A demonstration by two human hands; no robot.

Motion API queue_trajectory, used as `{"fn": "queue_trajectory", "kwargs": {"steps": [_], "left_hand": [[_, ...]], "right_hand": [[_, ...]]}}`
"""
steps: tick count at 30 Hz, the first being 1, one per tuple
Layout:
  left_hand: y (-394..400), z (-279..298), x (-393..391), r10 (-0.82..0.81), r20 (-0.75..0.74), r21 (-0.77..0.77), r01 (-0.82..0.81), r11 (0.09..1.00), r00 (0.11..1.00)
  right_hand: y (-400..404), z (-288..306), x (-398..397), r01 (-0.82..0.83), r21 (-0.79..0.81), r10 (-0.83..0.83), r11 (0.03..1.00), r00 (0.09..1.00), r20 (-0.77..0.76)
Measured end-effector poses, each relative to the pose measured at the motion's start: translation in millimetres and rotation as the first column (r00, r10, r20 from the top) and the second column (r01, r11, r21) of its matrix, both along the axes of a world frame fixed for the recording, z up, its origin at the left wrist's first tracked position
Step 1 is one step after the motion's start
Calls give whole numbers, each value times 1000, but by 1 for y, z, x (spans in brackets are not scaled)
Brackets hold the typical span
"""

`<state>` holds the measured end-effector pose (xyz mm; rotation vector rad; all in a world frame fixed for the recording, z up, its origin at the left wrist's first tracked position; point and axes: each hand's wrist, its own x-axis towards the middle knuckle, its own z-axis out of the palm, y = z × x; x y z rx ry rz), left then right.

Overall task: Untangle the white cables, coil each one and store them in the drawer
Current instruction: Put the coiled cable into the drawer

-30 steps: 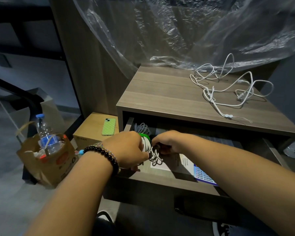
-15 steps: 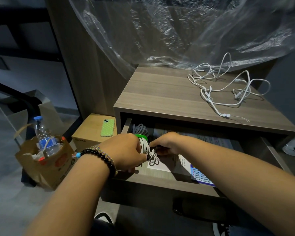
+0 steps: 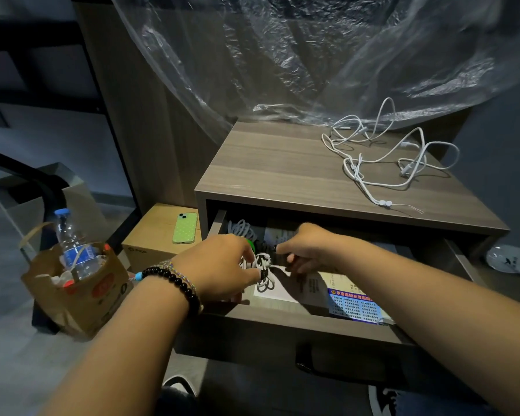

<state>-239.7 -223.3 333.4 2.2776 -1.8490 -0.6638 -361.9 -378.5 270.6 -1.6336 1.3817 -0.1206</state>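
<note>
Head view: over the open drawer, the left hand grips a coiled white cable while the right hand pinches what seems a dark tie. Next, fasten it, then fetch the tangled cables on the far-right surface.

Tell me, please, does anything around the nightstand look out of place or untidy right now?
Yes: a tangle of white cables lies loose on the nightstand top, not coiled or stored. In the open drawer, both hands work on a coiled cable. Clear plastic sheeting drapes onto the back edge.
</note>
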Motion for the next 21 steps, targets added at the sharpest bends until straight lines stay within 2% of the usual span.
{"fn": "queue_trajectory", "kwargs": {"steps": [3,5,8,11,16,19,21], "left_hand": [[-2,-3,-4,-25,-12,-28,25,999,1000],[-4,-5,-9,-49,-7,-37,48,998,999],[-5,-6,-21,-100,-45,-53,97,994,994],[-5,-10,-36,-159,-82,-78,153,985,984],[-1,-15,-53,-216,-67,-162,203,966,974],[0,-16,-54,-266,-67,-164,252,954,962],[-1,-16,-51,-322,22,-197,320,927,947]], "right_hand": [[13,21,-30,-146,-232,123,962,986,-112],[31,35,-54,-228,-396,167,889,969,-184],[62,49,-95,-256,-554,189,792,966,-177],[91,52,-137,-238,-651,195,721,971,-139],[111,39,-173,-310,-728,187,612,951,-248],[107,33,-174,-318,-840,203,441,946,-251],[100,29,-171,-340,-867,220,364,936,-275]]}}
